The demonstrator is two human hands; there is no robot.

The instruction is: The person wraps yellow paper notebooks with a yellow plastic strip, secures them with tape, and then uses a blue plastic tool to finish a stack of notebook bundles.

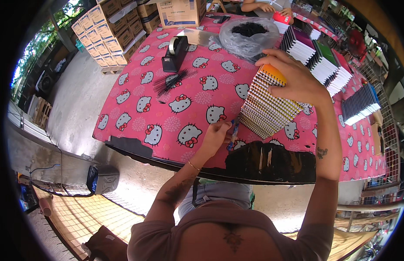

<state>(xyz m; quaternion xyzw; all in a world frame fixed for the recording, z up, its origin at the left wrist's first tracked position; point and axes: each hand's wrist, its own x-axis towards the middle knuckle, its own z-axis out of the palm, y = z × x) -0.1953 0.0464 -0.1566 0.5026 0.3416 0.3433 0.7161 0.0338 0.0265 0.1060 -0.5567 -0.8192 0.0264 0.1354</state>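
A leaning stack of spiral-bound notebooks (271,106) stands on the pink table, its coil-bound edges facing me and an orange cover showing on top. My right hand (295,78) is closed over the top of the stack, thumb on the near side and fingers across the far side. Low beside the stack's left corner, my left hand (217,137) pinches a small blue-handled tool (233,137); its exact kind is too small to make out. The tool's tip lies close to the lowest notebooks' coil ends.
A black tape dispenser (175,53) and loose black binding coils (173,81) lie left of centre. Beyond sits a clear plastic bag (230,37) of black coils. Notebook stacks (312,54) line the right side. Cartons (108,37) rise behind; another person's hands (271,8) work at the far edge.
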